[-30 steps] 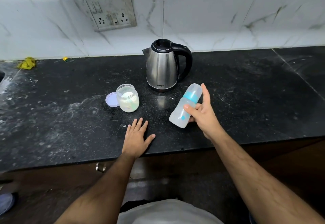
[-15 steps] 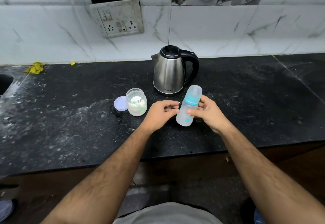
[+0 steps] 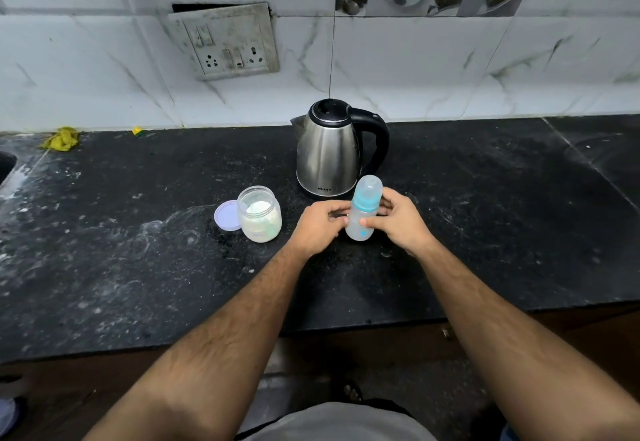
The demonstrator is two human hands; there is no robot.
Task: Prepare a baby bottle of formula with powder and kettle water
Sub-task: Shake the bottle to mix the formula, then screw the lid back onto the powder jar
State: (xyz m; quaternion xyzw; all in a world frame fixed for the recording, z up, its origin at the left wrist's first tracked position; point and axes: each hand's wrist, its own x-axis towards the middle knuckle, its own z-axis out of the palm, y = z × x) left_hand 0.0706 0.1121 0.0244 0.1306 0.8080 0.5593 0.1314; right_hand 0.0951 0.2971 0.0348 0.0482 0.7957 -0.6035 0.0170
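Note:
A clear baby bottle with a blue collar and a clear cap stands nearly upright on the black counter, in front of the steel kettle. My right hand grips the bottle's body from the right. My left hand holds it from the left with its fingertips. To the left sits an open jar of white powder, its lilac lid lying beside it.
A tiled wall with a socket plate rises behind the counter. A yellow rag lies at the far left by the wall, next to a sink edge. The counter's front edge runs below my forearms.
My left hand has left the counter and come onto the bottle. The bottle has gone from tilted to nearly upright, closer to the kettle.

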